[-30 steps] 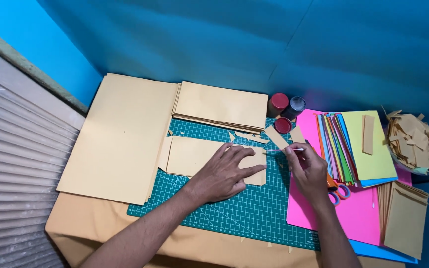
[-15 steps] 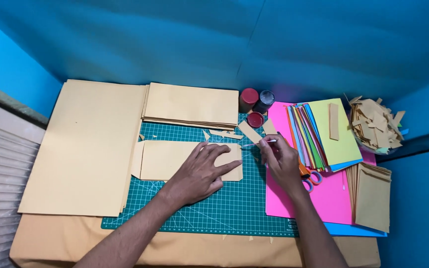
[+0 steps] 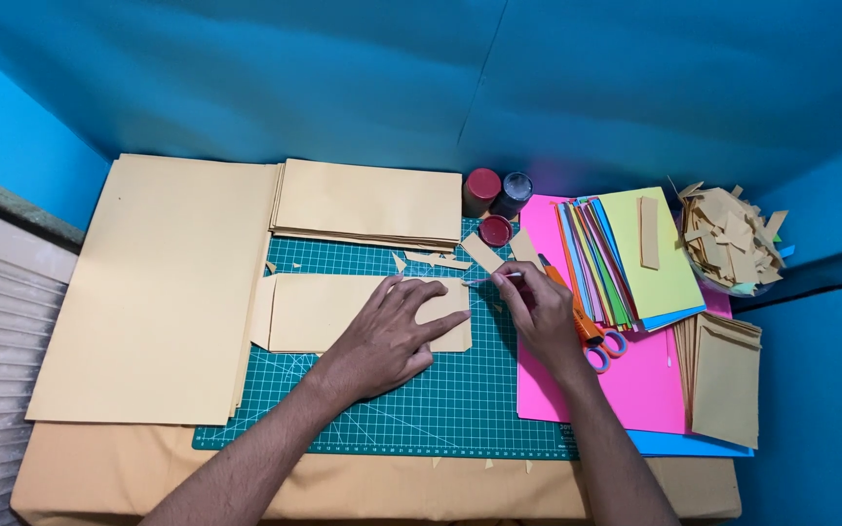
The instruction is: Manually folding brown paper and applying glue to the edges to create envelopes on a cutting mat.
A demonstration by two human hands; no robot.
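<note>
- The tabletop (image 3: 99,477) carries a tan cover and is walled in by blue sheets on the far side and at both ends.
- A large tan sheet (image 3: 158,282) lies flat on the left, its right edge overlapping the cutting mat.
- The green gridded cutting mat (image 3: 460,409) sits in the middle of the tabletop.
- A stack of tan sheets (image 3: 367,203) lies along the far edge of the mat.
- A pink sheet (image 3: 635,385) lies to the right of the mat, with a fan of coloured paper (image 3: 626,258) on its far part.
- The tan cut piece (image 3: 324,312) lies flat on the mat, left of centre.
- The left hand (image 3: 387,336) lies palm down on the right end of that piece, its fingers spread open and flat.
- The right hand (image 3: 538,307) is just beside the piece's right edge, its fingers closed around a thin craft knife (image 3: 499,279) whose tip points left at the piece's far right corner.
- A heap of tan offcuts (image 3: 728,239) sits at the far right.
- Orange-handled scissors (image 3: 587,326) lie on the pink sheet, partly hidden by the right hand.
- Three small jars (image 3: 494,200) stand at the far edge, near the mat's right corner.
</note>
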